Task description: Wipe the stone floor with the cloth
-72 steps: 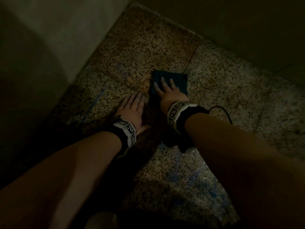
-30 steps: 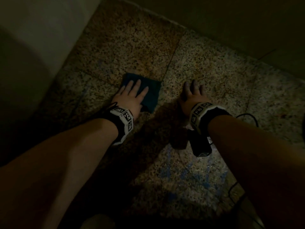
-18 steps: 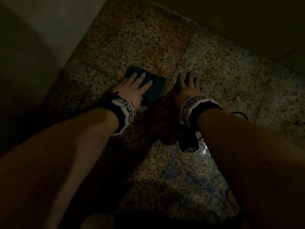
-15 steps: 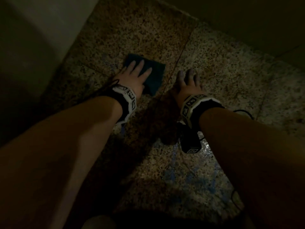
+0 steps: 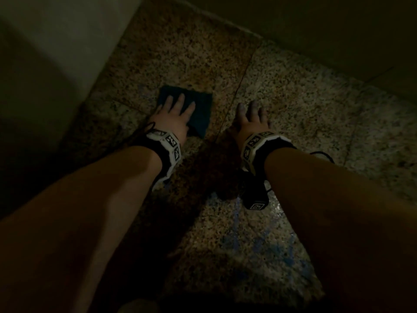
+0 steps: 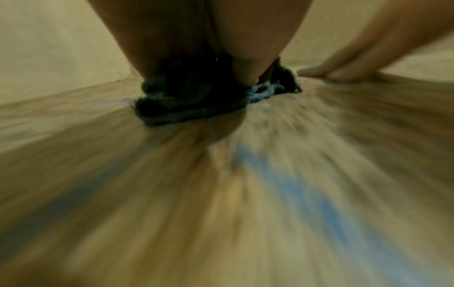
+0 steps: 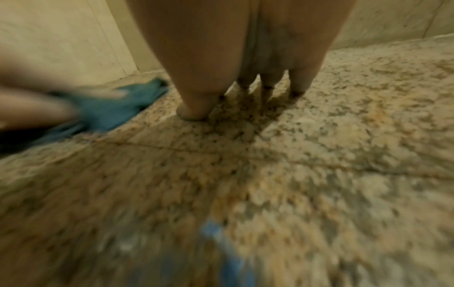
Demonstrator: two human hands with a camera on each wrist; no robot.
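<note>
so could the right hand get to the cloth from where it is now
Probably yes. The right hand rests flat on the stone floor just beside the cloth, with only bare floor between them. The left hand presses on the cloth's near part, but its edge nearest the right hand lies uncovered.

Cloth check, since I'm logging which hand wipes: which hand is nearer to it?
Left. The left hand presses flat on the cloth. The right hand rests on the bare stone floor beside it, not touching the cloth.
</note>
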